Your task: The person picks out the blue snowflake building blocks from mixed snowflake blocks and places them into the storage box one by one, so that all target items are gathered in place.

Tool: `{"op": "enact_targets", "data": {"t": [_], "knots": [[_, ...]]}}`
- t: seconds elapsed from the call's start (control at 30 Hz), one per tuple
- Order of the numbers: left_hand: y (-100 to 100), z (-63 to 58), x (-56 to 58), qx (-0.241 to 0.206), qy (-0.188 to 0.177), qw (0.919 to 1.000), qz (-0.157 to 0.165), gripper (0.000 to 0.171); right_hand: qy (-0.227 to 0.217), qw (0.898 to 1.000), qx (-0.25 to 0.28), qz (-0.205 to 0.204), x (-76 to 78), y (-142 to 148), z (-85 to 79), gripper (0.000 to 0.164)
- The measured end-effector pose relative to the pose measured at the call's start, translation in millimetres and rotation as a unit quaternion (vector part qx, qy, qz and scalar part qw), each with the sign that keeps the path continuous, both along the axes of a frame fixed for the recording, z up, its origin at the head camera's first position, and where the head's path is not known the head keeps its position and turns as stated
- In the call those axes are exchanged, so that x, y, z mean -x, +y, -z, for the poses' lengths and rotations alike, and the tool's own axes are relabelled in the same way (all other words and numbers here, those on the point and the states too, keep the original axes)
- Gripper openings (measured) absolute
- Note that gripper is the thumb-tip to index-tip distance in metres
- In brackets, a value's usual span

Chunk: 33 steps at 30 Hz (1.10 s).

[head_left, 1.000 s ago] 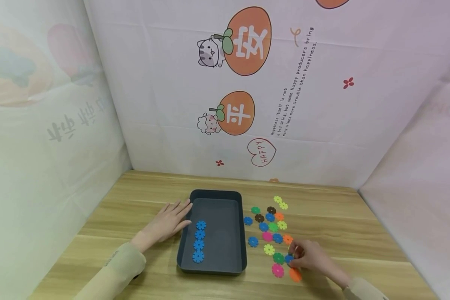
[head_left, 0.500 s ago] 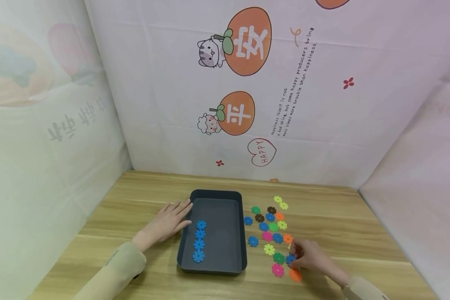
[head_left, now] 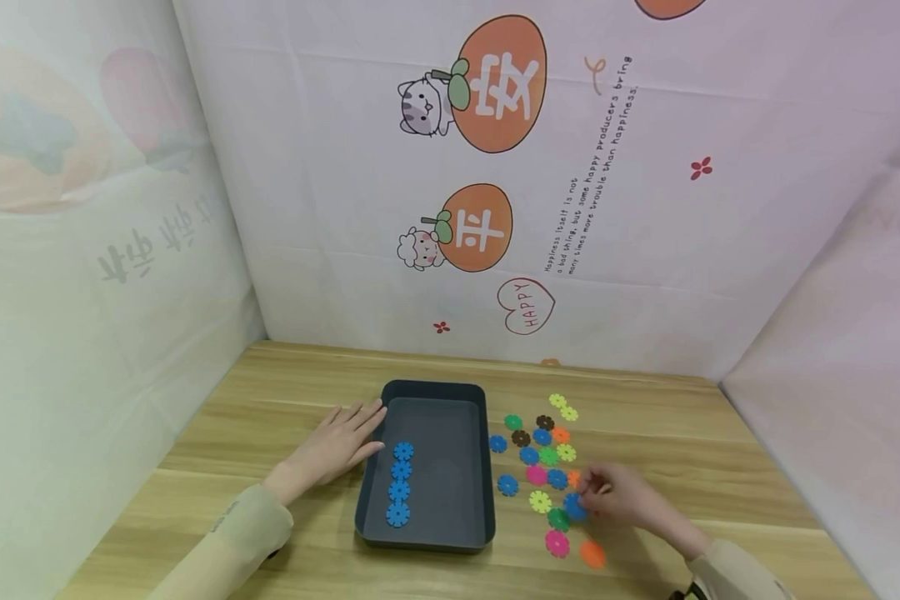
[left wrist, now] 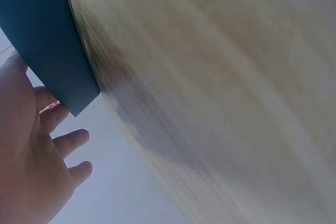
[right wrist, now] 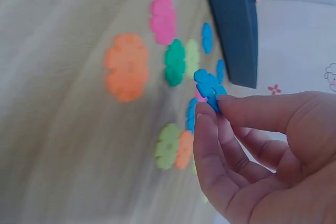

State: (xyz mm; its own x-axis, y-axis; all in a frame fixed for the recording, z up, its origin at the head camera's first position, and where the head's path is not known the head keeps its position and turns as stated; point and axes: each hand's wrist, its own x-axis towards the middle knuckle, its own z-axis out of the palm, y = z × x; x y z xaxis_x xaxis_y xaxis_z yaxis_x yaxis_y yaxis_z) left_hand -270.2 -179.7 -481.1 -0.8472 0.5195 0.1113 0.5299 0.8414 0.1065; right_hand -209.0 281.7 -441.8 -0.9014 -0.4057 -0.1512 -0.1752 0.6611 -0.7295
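Note:
Between thumb and forefinger my right hand (head_left: pixel 617 493) pinches a blue snowflake disc (right wrist: pixel 208 85), lifted above the loose discs right of the tray. My left hand (head_left: pixel 337 443) rests on the left rim of the dark grey tray (head_left: pixel 450 537), its fingers fairly straight. In the left wrist view, the fingers (left wrist: pixel 71 142) lie along the tray's outer wall (left wrist: pixel 47 35). Inside the tray, several blue discs (head_left: pixel 400 490) form a column near the left side. Under the right hand, a green disc (head_left: pixel 558 520) and an orange disc (head_left: pixel 574 478) are partly covered.
Loose discs in several colours lie right of the tray, among them a pink disc (head_left: pixel 557 544), an orange disc (head_left: pixel 592 554) and a yellow disc (head_left: pixel 540 502). Printed cloth (head_left: pixel 345 167) hangs behind the wooden table (head_left: pixel 307 375), with cloth at both sides.
My right hand has picked the blue disc up off the table and shifted it slightly up and left in the head view. The left hand stays on the tray.

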Motion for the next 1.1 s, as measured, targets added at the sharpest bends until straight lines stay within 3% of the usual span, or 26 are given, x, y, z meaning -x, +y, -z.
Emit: {"op": "enact_targets", "data": {"t": [0.5,0.7,1.1], "knots": [[-0.5,-1.2,-1.1,-0.007,0.001,1.0000,0.002,0.062,0.028,0.999,0.025,-0.012,43.3,-73.3,-27.1,0.007],[-0.6,-0.2,-1.4,-0.008,0.003,1.0000,0.002,0.062,0.041,0.999,0.020,-0.011,61.5,-109.9,-28.4,0.004],[-1.1,2.7,1.1,-0.006,0.006,1.0000,0.002,0.063,0.001,0.999,0.032,0.001,96.3,-177.9,-21.4,0.004]]}}
